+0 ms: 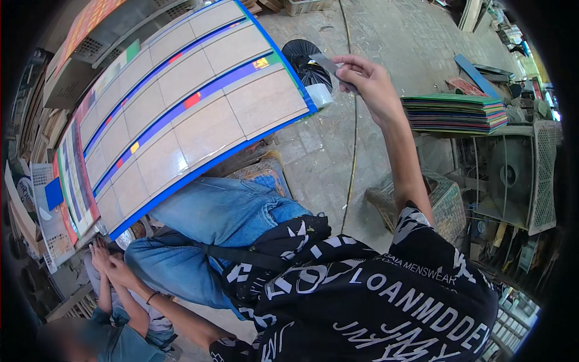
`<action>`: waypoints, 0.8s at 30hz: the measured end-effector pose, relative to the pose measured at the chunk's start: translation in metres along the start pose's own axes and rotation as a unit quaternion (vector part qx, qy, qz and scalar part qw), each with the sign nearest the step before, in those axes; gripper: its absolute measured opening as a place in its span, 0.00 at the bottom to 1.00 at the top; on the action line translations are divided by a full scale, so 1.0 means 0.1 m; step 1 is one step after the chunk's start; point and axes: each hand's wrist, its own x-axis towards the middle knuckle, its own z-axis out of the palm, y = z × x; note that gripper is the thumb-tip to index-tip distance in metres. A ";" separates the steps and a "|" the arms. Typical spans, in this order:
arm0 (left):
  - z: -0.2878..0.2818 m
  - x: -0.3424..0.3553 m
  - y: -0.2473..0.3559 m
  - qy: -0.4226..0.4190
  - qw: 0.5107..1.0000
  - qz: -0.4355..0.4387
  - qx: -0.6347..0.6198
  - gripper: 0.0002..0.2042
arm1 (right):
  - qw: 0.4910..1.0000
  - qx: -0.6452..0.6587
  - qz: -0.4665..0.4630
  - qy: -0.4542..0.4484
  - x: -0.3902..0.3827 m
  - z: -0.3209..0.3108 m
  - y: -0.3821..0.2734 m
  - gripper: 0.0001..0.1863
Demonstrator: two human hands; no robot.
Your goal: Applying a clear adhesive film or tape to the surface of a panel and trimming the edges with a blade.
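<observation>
My right hand is raised past the right end of a large panel. Its thumb and fingers pinch a flat grey strip, like a scraper blade. The panel is covered with beige squares, crossed by purple bands with red and yellow patches, and has a blue edge. It lies tilted beyond my knees. My left hand is low at the left, near the panel's lower left corner. A co-worker's hand is right beside it, and my fingers there are too small and overlapped to read.
Left of the panel a person sits close, arms reaching in. A black bag and a white roll are by the panel's right end. A stack of coloured sheets stands at the right above a woven stool. A cable crosses the floor.
</observation>
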 end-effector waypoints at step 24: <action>1.64 0.14 4.62 -0.281 0.836 0.338 -0.327 0.08 | 0.961 -0.264 -0.088 0.014 -0.28 0.28 0.21 0.15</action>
